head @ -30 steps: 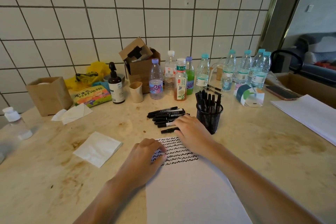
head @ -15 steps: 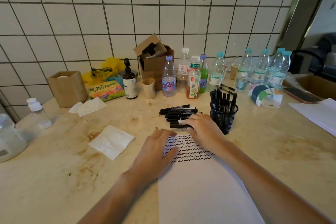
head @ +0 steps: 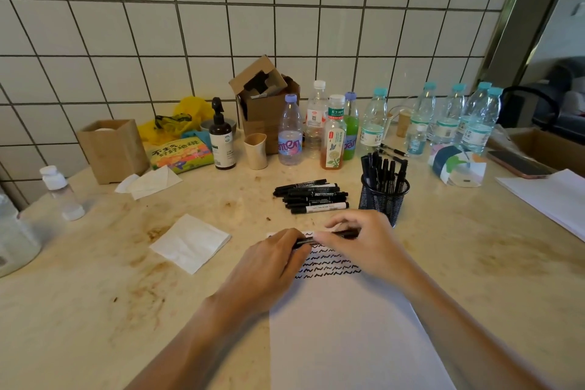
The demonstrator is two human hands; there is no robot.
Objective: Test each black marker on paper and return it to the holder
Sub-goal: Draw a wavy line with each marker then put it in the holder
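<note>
Both hands hold one black marker [head: 305, 242] level over the top edge of the white paper [head: 348, 326]. My left hand [head: 269, 266] grips its left end and my right hand [head: 364, 237] pinches its right part. Rows of black squiggles [head: 329, 264] cover the paper's top, partly hidden by the hands. A pile of several black markers [head: 311, 196] lies just behind. To its right stands the black mesh holder [head: 383, 196] with several markers upright in it.
A row of bottles [head: 332, 133] and a cardboard box [head: 266, 104] line the tiled wall. A white napkin [head: 190, 242] lies left of the paper. A paper stack [head: 550, 196] and a phone [head: 519, 163] are at the right. A clear bottle [head: 61, 191] stands far left.
My right hand lifted a marker from the pile and drew it back over the paper. My left hand left the paper and took the marker's other end.
</note>
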